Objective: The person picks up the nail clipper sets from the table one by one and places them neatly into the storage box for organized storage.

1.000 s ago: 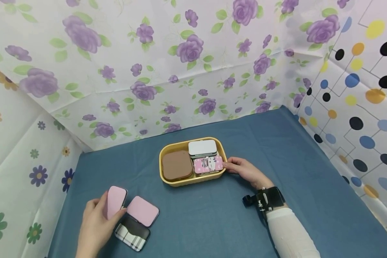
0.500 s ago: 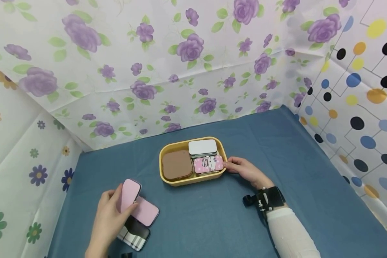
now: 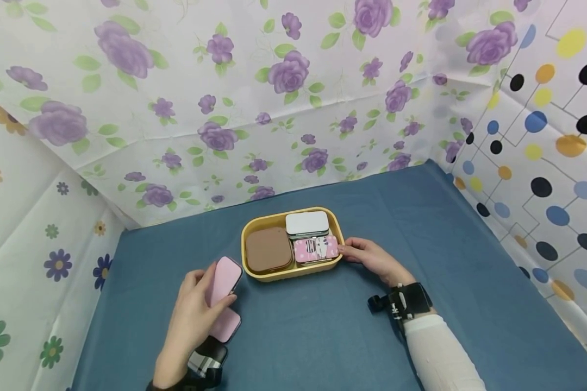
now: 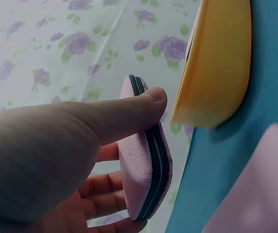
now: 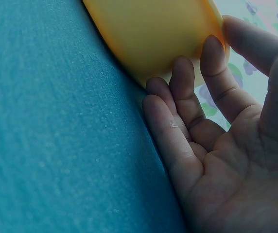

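My left hand (image 3: 193,312) grips a small pink hinged case (image 3: 226,277) with a dark rim, thumb on one side and fingers on the other. In the left wrist view the case (image 4: 135,165) stands on edge, raised above the table beside the yellow basket (image 4: 221,63). My right hand (image 3: 375,259) pinches the right end of that basket (image 3: 269,278), thumb at the rim and fingers against the outer wall. Inside the basket lie a brown square case (image 3: 269,250), a white case (image 3: 307,223) and a pink cat-print case (image 3: 316,250).
Below the left hand, a second pink case (image 3: 227,325) lies on the blue cloth (image 3: 313,331), next to a black and plaid case (image 3: 207,355) partly hidden by the wrist. Patterned cloth walls, one floral (image 3: 254,108) and one dotted (image 3: 533,163), stand behind and at the right.
My left hand has carried the pink case up and rightward, to just off the basket's left end. The right hand and the basket stay in place.
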`<action>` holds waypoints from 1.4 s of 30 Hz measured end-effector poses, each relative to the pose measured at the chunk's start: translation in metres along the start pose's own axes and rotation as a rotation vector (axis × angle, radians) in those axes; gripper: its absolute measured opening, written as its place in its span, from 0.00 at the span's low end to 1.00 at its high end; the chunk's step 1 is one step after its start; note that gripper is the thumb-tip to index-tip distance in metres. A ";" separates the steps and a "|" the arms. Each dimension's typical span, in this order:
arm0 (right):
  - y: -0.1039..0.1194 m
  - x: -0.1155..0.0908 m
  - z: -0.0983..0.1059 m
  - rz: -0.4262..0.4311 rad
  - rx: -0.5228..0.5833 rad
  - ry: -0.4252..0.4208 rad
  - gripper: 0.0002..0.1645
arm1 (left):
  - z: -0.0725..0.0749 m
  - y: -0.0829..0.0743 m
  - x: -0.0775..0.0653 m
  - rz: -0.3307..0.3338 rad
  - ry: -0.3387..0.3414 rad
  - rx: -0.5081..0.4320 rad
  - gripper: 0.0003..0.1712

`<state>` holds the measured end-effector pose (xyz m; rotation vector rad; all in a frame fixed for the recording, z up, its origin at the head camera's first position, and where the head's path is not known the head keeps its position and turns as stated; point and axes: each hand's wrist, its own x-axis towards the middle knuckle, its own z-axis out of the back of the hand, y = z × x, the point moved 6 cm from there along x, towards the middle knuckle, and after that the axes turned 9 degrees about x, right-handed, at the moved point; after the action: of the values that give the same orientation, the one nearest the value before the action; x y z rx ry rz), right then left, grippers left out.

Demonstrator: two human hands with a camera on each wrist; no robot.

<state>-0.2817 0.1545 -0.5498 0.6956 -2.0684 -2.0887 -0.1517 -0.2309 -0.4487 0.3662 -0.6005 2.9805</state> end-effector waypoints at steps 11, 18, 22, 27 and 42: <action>0.004 -0.001 0.000 0.026 -0.024 -0.007 0.24 | -0.010 -0.028 0.015 -0.057 0.035 -0.016 0.48; 0.004 -0.001 0.003 0.026 -0.022 -0.021 0.26 | -0.017 -0.055 0.027 -0.138 0.022 -0.042 0.48; 0.002 0.000 0.004 0.027 -0.028 -0.020 0.26 | -0.025 -0.067 0.034 -0.140 0.061 -0.074 0.47; 0.001 0.000 0.005 0.025 -0.025 -0.018 0.26 | -0.032 -0.086 0.044 -0.166 0.077 -0.107 0.45; 0.001 -0.001 0.000 0.018 -0.022 -0.022 0.24 | -0.056 -0.130 0.069 -0.296 0.115 -0.091 0.40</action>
<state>-0.2807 0.1552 -0.5483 0.6505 -2.0518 -2.1159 -0.2146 -0.0876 -0.4339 0.2494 -0.6079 2.6610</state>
